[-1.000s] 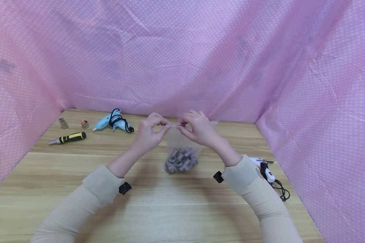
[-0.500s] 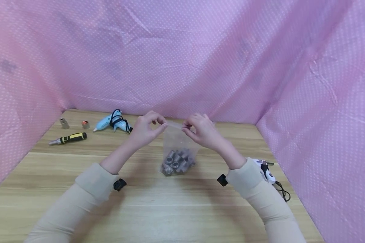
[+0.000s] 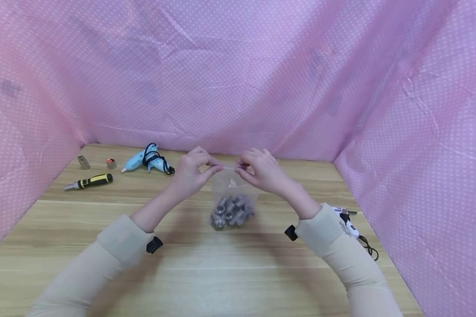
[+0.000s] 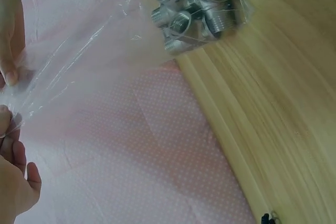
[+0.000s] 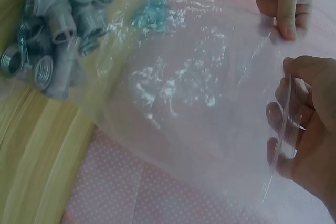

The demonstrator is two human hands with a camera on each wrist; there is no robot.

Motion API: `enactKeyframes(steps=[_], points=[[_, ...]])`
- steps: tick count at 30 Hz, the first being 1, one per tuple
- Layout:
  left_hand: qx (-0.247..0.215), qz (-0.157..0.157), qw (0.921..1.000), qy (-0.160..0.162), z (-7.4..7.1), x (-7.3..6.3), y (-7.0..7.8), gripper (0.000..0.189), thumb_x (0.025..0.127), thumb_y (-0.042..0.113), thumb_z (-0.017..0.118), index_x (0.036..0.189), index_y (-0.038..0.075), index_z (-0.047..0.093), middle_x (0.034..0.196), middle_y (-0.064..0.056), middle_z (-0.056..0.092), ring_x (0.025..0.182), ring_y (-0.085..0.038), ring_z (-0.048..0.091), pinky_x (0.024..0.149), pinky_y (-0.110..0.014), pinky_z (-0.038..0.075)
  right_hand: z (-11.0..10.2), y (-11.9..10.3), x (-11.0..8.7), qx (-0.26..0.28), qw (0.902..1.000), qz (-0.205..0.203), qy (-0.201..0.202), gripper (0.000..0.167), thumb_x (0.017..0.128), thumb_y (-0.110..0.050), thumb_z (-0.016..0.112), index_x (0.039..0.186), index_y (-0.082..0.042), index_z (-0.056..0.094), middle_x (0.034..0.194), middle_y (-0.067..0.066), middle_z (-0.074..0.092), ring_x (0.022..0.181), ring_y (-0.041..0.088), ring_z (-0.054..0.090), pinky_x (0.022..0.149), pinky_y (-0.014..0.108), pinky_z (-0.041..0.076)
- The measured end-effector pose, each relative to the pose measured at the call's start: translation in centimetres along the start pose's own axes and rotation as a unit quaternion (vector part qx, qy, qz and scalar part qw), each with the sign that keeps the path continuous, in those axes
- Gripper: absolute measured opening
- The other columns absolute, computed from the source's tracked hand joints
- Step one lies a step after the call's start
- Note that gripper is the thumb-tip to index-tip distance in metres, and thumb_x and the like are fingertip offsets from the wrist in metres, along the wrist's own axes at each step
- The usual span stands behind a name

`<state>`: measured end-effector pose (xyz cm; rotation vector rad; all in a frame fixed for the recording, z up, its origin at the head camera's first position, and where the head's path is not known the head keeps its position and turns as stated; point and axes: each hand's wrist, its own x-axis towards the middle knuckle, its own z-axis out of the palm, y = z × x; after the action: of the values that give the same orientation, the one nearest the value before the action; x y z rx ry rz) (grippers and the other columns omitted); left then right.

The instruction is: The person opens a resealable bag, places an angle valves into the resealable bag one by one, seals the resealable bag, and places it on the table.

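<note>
A clear plastic zip bag (image 3: 226,179) hangs upright over the middle of the table, with several grey metal pipe fittings (image 3: 231,212) gathered at its bottom. Threaded openings show on the fittings (image 5: 50,11) in the right wrist view, and some are tee-shaped. My left hand (image 3: 191,172) pinches the bag's top edge between thumb and forefinger. Close beside it, my right hand (image 3: 262,171) pinches the same edge. The right wrist view shows the right hand's other fingers (image 5: 278,156) curled behind the clear film. Whether the zip is closed I cannot tell.
A light blue glue gun (image 3: 135,161) with a wrapped black cord lies at the back left. Near it are a yellow-black screwdriver (image 3: 95,179) and two small metal pieces (image 3: 83,163). A white corded tool (image 3: 352,229) lies at right, partly behind the sleeve. Pink cloth (image 3: 238,88) encloses the table.
The hands moved apart along the bag's top edge, then the left hand came back toward the right. The bag shifted slightly left and nearer, with its fittings. Both hands keep their pinch.
</note>
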<state>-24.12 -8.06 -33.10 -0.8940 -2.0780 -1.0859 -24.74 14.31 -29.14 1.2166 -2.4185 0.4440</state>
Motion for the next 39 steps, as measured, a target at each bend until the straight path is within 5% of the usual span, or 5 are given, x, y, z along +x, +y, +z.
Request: enactKeyframes(steps=[8,28,39], points=[[0.010,0.008,0.9996,0.026,-0.4,-0.3,-0.3,0.007,0.075,0.008,0.076,0.080,0.005,0.072,0.074,-0.004,0.068,0.078,-0.016,0.054,0.068,-0.029,0.045,-0.4,1.3,-0.9,-0.012,0.9995,0.022,-0.020,0.008,0.086,-0.018,0.067,0.090,-0.011,0.065,0.087,0.000,0.066,0.085,0.016,0.056,0.075,0.038,0.038],[0.027,0.009,0.9987,0.044,-1.9,-0.5,-1.3,0.008,0.073,0.005,0.077,0.078,0.004,0.072,0.073,-0.005,0.067,0.077,-0.018,0.055,0.063,-0.019,0.040,-1.3,4.1,-3.8,-0.041,0.9988,0.016,0.020,0.009,0.085,-0.016,0.068,0.087,-0.009,0.064,0.082,0.001,0.064,0.081,0.017,0.054,0.068,0.035,0.033],[0.019,-0.034,0.9987,0.034,-2.6,-0.7,-1.5,0.006,0.075,0.006,0.076,0.079,0.005,0.072,0.076,-0.004,0.067,0.079,-0.015,0.055,0.053,-0.016,0.039,-1.4,4.9,-4.6,-0.026,0.9982,0.004,0.053,0.010,0.083,-0.013,0.070,0.088,-0.007,0.063,0.083,0.003,0.064,0.081,0.018,0.055,0.068,0.033,0.032]])
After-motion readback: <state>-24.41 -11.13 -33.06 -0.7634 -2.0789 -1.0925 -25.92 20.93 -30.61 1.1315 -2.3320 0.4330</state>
